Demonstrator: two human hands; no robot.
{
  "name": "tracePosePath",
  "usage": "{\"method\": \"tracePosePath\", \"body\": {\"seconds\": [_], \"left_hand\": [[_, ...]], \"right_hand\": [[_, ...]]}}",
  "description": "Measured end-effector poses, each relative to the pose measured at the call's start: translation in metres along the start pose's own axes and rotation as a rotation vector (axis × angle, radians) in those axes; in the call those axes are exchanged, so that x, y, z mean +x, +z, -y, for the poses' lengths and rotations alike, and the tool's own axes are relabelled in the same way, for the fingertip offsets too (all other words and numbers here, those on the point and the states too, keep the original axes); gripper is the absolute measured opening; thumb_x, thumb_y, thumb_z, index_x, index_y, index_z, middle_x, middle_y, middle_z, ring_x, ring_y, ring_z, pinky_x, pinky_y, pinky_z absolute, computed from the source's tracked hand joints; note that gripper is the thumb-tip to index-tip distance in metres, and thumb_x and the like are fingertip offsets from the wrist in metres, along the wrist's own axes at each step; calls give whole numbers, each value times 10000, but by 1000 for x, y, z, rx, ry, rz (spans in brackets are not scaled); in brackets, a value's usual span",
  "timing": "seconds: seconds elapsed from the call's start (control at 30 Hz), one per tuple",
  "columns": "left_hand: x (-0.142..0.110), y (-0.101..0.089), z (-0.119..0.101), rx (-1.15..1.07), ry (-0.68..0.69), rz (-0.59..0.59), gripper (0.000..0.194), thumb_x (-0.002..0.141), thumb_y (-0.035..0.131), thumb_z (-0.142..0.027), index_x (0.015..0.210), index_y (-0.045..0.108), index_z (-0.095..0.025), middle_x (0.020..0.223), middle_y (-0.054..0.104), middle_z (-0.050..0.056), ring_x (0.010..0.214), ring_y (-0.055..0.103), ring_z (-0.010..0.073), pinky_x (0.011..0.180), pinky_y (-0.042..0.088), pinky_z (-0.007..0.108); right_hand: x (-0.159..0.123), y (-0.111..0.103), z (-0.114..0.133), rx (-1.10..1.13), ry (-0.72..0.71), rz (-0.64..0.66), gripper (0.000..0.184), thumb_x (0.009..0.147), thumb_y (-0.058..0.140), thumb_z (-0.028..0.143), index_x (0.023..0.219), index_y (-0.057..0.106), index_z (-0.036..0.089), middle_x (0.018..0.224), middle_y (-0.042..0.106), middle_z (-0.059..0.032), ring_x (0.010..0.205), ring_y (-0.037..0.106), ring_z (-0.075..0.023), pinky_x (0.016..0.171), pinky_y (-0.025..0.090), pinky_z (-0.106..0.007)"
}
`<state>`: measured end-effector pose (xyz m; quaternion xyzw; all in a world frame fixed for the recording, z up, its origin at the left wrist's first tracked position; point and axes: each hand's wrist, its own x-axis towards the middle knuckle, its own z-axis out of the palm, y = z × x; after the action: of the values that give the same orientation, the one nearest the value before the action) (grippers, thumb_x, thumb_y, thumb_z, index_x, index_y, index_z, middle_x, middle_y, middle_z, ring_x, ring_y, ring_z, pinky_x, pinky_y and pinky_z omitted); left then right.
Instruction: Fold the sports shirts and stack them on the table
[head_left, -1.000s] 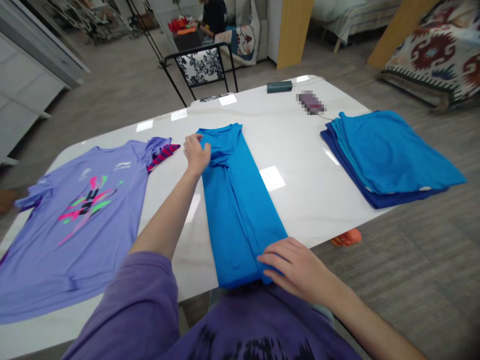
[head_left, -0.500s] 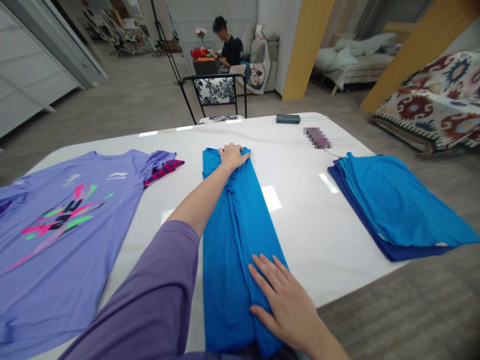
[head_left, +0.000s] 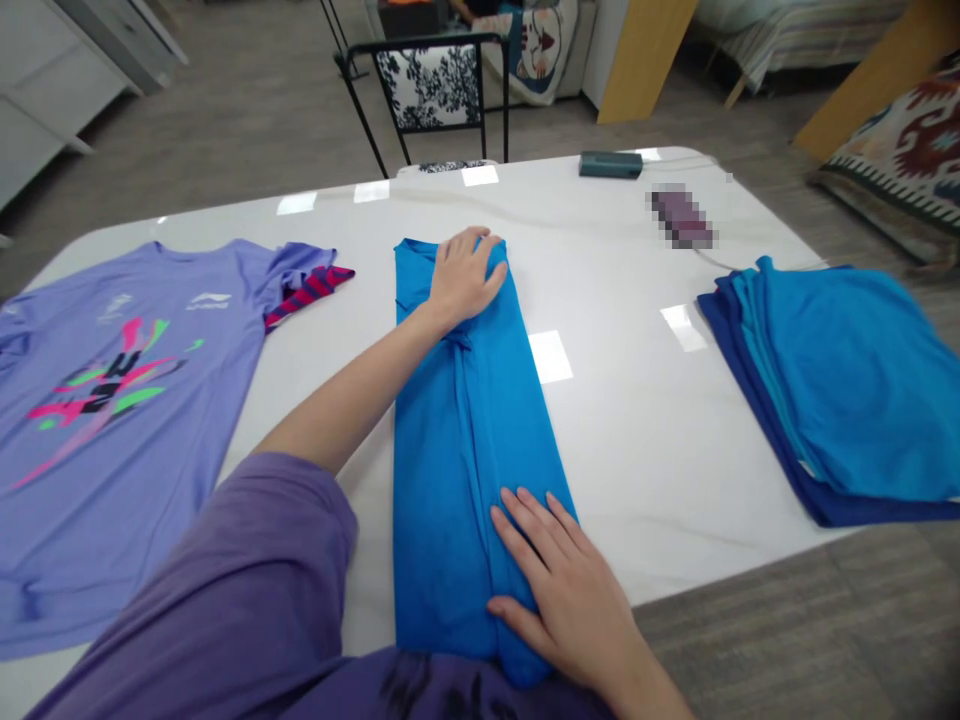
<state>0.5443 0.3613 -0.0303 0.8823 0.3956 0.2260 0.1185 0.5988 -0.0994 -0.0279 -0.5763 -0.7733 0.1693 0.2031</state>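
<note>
A bright blue shirt (head_left: 435,450) lies on the white table (head_left: 622,440) in front of me, with its sides folded inward into a long strip. My left hand (head_left: 463,278) rests on its far end near the collar, fingers slightly bent and apart over the bunched cloth. On the near right part of the strip, my right hand (head_left: 564,590) lies flat with its fingers spread. Creases run lengthwise down the middle of the blue cloth between the hands.
To the left, a lilac T-shirt (head_left: 165,370) is spread out, a red-and-navy striped cloth (head_left: 309,297) poking from under its sleeve. A stack of folded blue garments (head_left: 862,380) sits at the right edge. Further back are a dark box-shaped device (head_left: 610,164), a blurred-out object (head_left: 681,216) and a chair (head_left: 431,90).
My view has tipped down, so the person in the background is mostly out of frame. Both hands stay at about the same places on the blue shirt.
</note>
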Motion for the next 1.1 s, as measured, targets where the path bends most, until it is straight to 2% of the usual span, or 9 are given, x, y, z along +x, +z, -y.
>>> {"method": "tracePosePath", "body": {"seconds": [0.1,0.17,0.3,0.4,0.5,0.6,0.7,0.83,1.1], "left_hand": [[-29,-5,-2,5,4,253,705,1129,477,-604,1728,519,-235,1859,371,96,1762,213,372,1439,74,569],[-38,-11,-4,-25,-46,319,714,1148,460,-588,1762,472,-223,1878,329,94,1779,163,370,1444,41,584],[-85,-56,-34,-111,24,122,626,1166,495,-485,1708,523,-173,1845,386,123,1761,222,363,1439,99,575],[-186,-117,-76,-216,149,158,495,1144,518,-431,1572,657,-223,1649,610,127,1568,548,343,1364,376,539],[-328,-162,-110,-270,159,305,414,1140,518,-467,1467,734,-333,1498,711,106,1433,669,311,1277,515,462],[-455,-171,-125,-215,117,300,426,1084,645,-490,1493,722,-398,1505,728,89,1426,689,312,1248,562,483],[-530,-155,-128,-90,181,281,701,1015,743,-468,1689,575,-376,1682,614,91,1629,523,346,1381,443,567],[-558,-130,-131,60,202,216,765,1039,595,-233,1776,461,-393,1769,511,51,1698,419,297,1434,368,593],[-577,-126,-149,-56,116,140,655,1009,559,-167,1554,707,-501,1556,724,-7,1564,605,299,1304,529,610]], "right_hand": [[0,1,3,-27,-11,38,922,1101,654,621,1834,299,189,1856,350,-133,1704,406,-366,1397,401,-645],[-2,1,4,-15,-21,37,930,1108,646,618,1839,269,181,1851,362,-151,1717,380,-361,1411,367,-653],[-22,-6,4,82,-56,-121,734,1143,623,484,1784,383,222,1750,538,-147,1659,478,-323,1402,376,-630],[-48,-19,1,51,-54,-214,599,1118,671,432,1676,542,258,1623,663,-136,1521,625,-324,1342,459,-615],[-72,-30,-2,-57,-128,-87,708,1073,739,523,1697,532,261,1689,607,-143,1572,581,-346,1354,439,-623],[-90,-31,-3,-149,-239,64,1047,951,860,633,1794,384,234,1813,443,-164,1684,437,-377,1405,352,-644],[-101,-23,-2,-221,-267,115,1186,896,946,426,1839,261,211,1859,345,-169,1721,366,-386,1434,301,-636],[-109,-14,1,-271,-251,83,905,984,650,16,1811,359,241,1831,422,-120,1708,406,-312,1411,371,-561],[-140,-14,27,-237,-222,14,607,1045,524,12,1597,659,227,1646,658,-112,1580,582,-293,1266,521,-514]]}}
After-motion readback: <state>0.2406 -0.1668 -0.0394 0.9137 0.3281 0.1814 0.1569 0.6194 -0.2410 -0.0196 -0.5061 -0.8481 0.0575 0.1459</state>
